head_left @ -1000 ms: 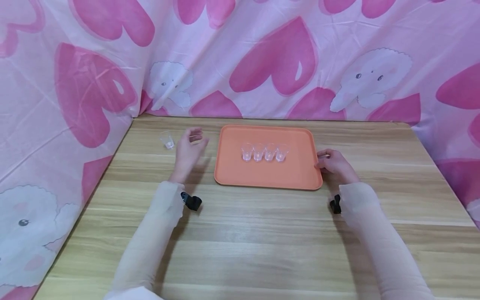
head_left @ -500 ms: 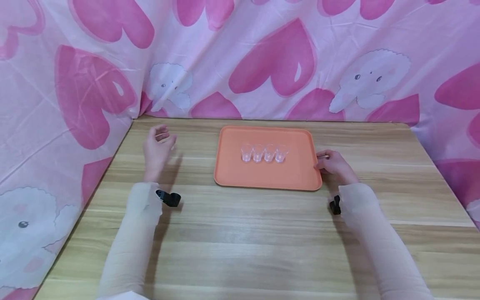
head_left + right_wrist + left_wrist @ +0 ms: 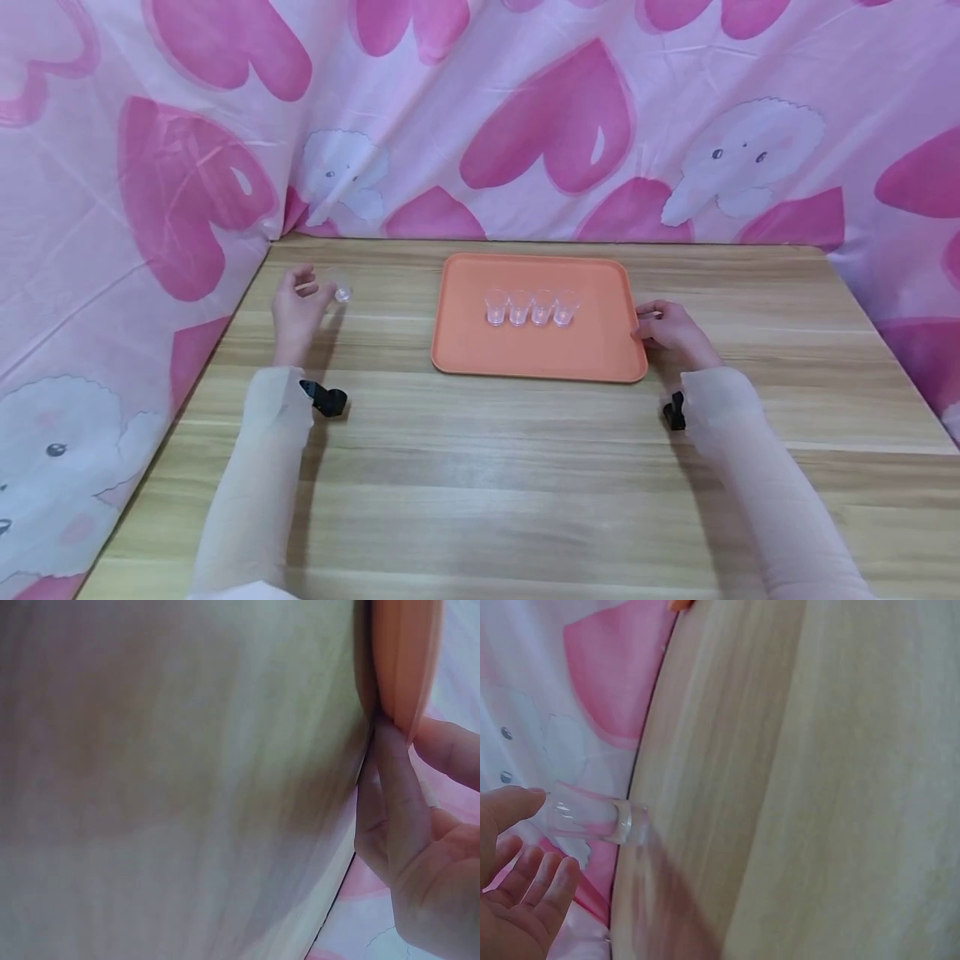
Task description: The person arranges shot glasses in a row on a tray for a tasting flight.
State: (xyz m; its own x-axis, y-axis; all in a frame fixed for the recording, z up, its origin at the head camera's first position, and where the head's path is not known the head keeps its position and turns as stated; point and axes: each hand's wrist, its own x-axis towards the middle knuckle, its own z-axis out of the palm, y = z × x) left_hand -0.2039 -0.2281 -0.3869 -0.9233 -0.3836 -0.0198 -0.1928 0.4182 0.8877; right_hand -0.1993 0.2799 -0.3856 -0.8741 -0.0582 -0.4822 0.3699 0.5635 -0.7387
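Note:
On the table at the left stands a small clear plastic cup [image 3: 342, 292]. Beside it is my left hand [image 3: 297, 306], its fingers loosely bent and spread. In the left wrist view the thumb [image 3: 514, 804] overlaps the rim of the clear cup [image 3: 592, 816], while the other fingers lie apart from it. My right hand [image 3: 671, 331] pinches the right edge of an orange tray [image 3: 540, 354]. The right wrist view shows the thumb on one side of the tray's rim [image 3: 401, 660] and fingers under the other. Several matching clear cups [image 3: 517, 308] stand in a row on the tray.
The wooden table [image 3: 480, 467] meets a pink heart-patterned cloth [image 3: 547, 117] at its back and left sides. A black wrist camera [image 3: 326, 398] is strapped at the left sleeve, another black camera [image 3: 675, 411] at the right.
My left hand has moved left, away from the tray and past the lone cup to its left side. The right hand has stayed at the tray's edge.

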